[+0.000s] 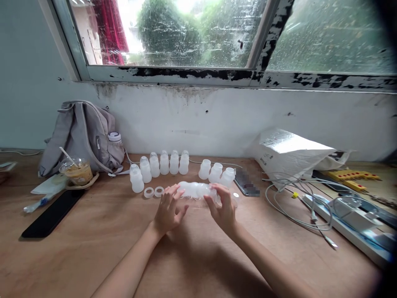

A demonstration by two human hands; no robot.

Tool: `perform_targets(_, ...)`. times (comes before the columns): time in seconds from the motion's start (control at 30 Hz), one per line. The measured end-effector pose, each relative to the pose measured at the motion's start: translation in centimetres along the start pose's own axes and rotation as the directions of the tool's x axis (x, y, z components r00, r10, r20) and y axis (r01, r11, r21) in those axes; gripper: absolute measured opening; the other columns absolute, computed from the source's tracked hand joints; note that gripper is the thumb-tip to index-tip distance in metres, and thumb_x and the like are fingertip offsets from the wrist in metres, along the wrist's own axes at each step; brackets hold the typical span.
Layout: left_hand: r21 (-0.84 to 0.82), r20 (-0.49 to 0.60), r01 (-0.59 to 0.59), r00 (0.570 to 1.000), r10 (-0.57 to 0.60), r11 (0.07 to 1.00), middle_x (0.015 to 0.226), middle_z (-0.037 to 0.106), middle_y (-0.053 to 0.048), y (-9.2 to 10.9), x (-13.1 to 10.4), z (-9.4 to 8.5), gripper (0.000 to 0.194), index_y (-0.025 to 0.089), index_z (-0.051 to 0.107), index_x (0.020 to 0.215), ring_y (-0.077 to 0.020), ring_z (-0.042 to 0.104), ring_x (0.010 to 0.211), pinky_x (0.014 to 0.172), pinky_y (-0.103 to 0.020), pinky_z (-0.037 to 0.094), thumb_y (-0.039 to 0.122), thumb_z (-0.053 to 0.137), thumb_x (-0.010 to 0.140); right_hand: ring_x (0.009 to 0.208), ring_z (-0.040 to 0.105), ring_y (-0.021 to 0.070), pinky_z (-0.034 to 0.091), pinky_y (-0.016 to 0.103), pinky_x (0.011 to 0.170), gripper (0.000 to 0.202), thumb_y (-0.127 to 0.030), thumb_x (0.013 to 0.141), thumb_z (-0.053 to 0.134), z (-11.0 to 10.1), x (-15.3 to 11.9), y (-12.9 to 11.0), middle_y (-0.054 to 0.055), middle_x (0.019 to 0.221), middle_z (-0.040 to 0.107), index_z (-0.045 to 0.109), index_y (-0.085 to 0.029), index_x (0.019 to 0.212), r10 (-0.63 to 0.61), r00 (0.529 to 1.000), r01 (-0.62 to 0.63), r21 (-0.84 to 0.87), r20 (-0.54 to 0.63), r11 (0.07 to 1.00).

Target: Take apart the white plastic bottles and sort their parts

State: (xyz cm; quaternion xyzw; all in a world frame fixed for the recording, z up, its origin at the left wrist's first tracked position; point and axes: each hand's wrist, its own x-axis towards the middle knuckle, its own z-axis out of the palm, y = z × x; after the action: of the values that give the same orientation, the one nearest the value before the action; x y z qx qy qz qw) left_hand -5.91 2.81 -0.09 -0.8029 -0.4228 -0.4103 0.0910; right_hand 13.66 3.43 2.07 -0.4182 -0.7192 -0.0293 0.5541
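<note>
A translucent white bottle [194,189] lies sideways between my hands, raised a little over the wooden table. My left hand [169,209] has its fingertips on the bottle's left end, the thumb apart below. At the other end, the fingers and thumb of my right hand [223,207] hold the bottle. Behind to the left, several capped bottles [164,162] stand in a curved row. Three bottles without caps [215,171] stand behind to the right. White rings [149,192] lie left of my left hand; small parts behind the held bottle are partly hidden.
A grey backpack [83,136], an iced drink [77,171] and a black case [52,213] are on the left. To the right are a phone [246,182], a white bag [285,155], tangled cables [297,207], a power strip [347,227] and yellow blocks [353,176].
</note>
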Motion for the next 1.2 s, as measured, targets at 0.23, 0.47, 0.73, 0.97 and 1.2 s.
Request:
perform_targets(0.23,-0.13,0.055,-0.231,0.969,0.239,0.964,0.108,0.059,-0.01,1.8,-0.4,0.8,0.047,0.017,0.043,0.118,-0.0207,0.053,0.104,0.096,-0.04,0.036,0.04,0.053,0.078,0.092,0.058,0.0204,0.052,0.035,0.073,0.027,-0.025,0.082,0.048,-0.7,-4.9,-0.1,0.011,0.1,0.054,0.039,-0.021,0.107,0.127,0.984,-0.148,0.18,0.125,0.973)
perform_targets(0.47,-0.198,0.09,-0.205,0.97,0.226,0.959,0.107,0.061,-0.01,1.9,-0.5,1.2,0.045,0.016,0.044,0.118,-0.0184,0.057,0.097,0.082,-0.03,0.047,0.036,0.052,0.078,0.08,0.058,0.016,0.051,0.028,0.066,0.037,-0.027,0.079,0.054,-1.3,-4.1,-0.9,0.007,0.099,0.055,0.038,-0.021,0.112,0.167,0.91,-0.259,0.205,0.38,0.944)
perform_targets(0.73,-0.231,0.212,-0.076,0.969,0.127,0.97,0.104,0.063,-0.009,2.3,-0.2,0.7,0.049,0.017,0.043,0.119,-0.0198,0.061,0.088,0.076,-0.031,0.05,0.04,0.054,0.076,0.068,0.057,0.0143,0.049,0.026,0.061,0.031,-0.03,0.077,0.057,-1.4,-3.7,-1.1,0.003,0.086,0.057,0.042,-0.021,0.103,0.267,0.874,-0.379,0.224,0.406,0.898)
perform_targets(0.97,-0.295,0.189,-0.041,0.977,0.101,0.955,0.102,0.063,-0.007,2.5,-0.1,1.0,0.045,0.018,0.045,0.115,-0.0186,0.062,0.088,0.075,-0.029,0.05,0.037,0.056,0.076,0.069,0.056,0.0147,0.048,0.027,0.061,0.033,-0.029,0.078,0.057,-1.7,-3.2,-1.1,0.003,0.087,0.057,0.041,-0.022,0.106,0.236,0.876,-0.373,0.281,0.42,0.884)
perform_targets(1.2,-0.295,0.207,0.026,0.978,0.038,0.955,0.103,0.063,-0.006,2.8,-0.3,1.3,0.045,0.02,0.045,0.114,-0.0183,0.061,0.089,0.075,-0.029,0.05,0.038,0.057,0.075,0.068,0.054,0.0141,0.046,0.026,0.06,0.031,-0.031,0.078,0.056,-2.0,-2.9,-1.1,0.002,0.085,0.056,0.042,-0.024,0.105,0.267,0.855,-0.427,0.311,0.446,0.849)
